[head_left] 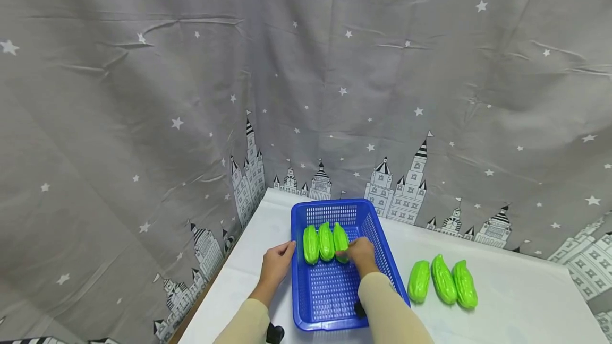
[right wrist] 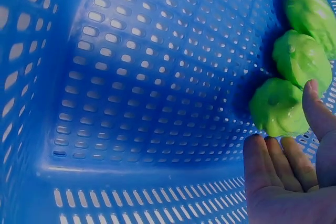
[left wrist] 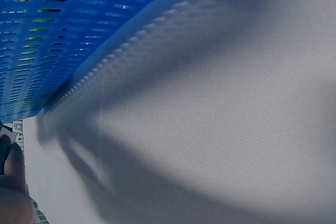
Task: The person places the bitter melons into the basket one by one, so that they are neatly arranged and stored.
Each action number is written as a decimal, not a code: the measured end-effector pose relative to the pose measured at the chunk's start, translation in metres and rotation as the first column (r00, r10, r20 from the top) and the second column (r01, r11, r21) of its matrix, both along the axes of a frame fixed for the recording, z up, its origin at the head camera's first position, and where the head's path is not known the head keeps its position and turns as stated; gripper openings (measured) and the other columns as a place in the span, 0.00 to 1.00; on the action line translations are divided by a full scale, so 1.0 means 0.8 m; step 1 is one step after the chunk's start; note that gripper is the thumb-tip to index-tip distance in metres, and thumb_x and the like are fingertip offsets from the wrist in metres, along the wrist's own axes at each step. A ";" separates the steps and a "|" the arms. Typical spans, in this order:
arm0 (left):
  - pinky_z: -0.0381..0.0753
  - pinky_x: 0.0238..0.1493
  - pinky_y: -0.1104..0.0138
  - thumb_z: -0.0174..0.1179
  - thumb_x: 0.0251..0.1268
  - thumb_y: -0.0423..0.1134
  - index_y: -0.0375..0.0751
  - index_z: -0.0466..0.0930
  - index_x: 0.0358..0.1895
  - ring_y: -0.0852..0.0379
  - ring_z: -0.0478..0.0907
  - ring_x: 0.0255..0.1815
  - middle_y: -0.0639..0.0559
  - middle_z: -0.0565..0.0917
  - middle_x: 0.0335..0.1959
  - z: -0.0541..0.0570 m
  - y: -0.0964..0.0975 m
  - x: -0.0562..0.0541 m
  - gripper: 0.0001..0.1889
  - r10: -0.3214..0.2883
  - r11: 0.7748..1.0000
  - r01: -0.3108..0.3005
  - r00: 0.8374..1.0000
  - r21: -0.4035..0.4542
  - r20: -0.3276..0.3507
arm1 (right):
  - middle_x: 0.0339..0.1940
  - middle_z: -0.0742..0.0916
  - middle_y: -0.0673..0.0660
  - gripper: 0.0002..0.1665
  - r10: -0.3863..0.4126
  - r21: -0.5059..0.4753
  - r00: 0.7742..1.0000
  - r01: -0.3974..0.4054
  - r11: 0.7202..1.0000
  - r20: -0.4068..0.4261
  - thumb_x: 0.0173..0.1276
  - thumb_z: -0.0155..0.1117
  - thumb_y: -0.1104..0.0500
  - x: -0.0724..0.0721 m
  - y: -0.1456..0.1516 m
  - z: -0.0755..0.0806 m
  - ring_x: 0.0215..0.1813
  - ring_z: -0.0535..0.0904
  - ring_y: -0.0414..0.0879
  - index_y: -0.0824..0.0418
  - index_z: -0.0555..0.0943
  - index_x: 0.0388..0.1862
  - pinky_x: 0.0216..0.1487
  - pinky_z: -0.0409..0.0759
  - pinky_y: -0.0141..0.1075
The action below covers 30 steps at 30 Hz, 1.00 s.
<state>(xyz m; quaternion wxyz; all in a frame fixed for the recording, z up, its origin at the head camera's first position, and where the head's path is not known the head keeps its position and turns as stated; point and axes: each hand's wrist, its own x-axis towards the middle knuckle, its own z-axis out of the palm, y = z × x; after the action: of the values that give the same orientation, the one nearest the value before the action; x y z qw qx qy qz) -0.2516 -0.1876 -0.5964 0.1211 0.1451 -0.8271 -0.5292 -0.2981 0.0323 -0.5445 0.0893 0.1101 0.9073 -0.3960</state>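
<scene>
The right hand (head_left: 362,255), fingers unclenched, is at the rightmost gourd (head_left: 340,235) in the basket (head_left: 330,297), lower centre; whether the left hand (head_left: 277,265) grips the rim (head_left: 295,291) is unclear. The shiny gourd looks light, firm, slippery; take it mid-length.

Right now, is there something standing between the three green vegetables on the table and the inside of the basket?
Yes: the right wall of the basket stands between, and the right sleeve crosses over its near end. Nothing else visible blocks the vegetables.
</scene>
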 end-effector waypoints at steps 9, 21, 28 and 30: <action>0.77 0.62 0.47 0.61 0.73 0.48 0.35 0.86 0.54 0.40 0.80 0.60 0.41 0.86 0.51 0.000 0.003 0.000 0.20 0.003 1.000 -0.003 1.000 -0.002 -0.003 | 0.66 0.73 0.79 0.53 -0.075 -0.081 0.994 0.069 0.994 -0.074 0.53 0.83 0.50 -0.005 0.002 -0.004 0.69 0.66 0.73 0.80 0.68 0.67 0.69 0.67 0.61; 0.77 0.61 0.48 0.60 0.74 0.49 0.35 0.86 0.53 0.39 0.80 0.59 0.40 0.86 0.51 0.006 0.004 0.004 0.20 -0.004 1.000 0.004 1.000 -0.013 0.000 | 0.70 0.73 0.72 0.54 -0.131 -0.269 0.971 0.074 0.960 -0.201 0.56 0.81 0.49 -0.022 -0.002 -0.015 0.72 0.67 0.66 0.73 0.67 0.72 0.72 0.66 0.55; 0.77 0.61 0.48 0.60 0.74 0.48 0.35 0.86 0.54 0.39 0.80 0.59 0.40 0.86 0.51 0.008 0.003 0.004 0.20 -0.005 1.000 0.005 1.000 -0.005 0.000 | 0.75 0.69 0.66 0.57 -0.191 -0.430 0.926 0.035 0.902 -0.325 0.55 0.82 0.47 -0.028 -0.005 -0.004 0.76 0.63 0.62 0.65 0.64 0.77 0.75 0.62 0.50; 0.77 0.61 0.48 0.60 0.74 0.49 0.35 0.85 0.54 0.40 0.80 0.59 0.40 0.86 0.52 0.008 0.003 0.004 0.20 -0.004 1.000 0.004 1.000 -0.001 0.010 | 0.75 0.70 0.66 0.56 -0.191 -0.431 0.926 0.034 0.902 -0.325 0.56 0.81 0.46 -0.028 -0.004 -0.001 0.76 0.63 0.61 0.65 0.64 0.77 0.75 0.63 0.50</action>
<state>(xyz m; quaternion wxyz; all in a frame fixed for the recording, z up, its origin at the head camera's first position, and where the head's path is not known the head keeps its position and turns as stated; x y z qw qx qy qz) -0.2481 -0.1855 -0.5903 0.1161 0.1460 -0.8284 -0.5282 -0.3207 0.0288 -0.5455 -0.0801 0.0673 0.7942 -0.5986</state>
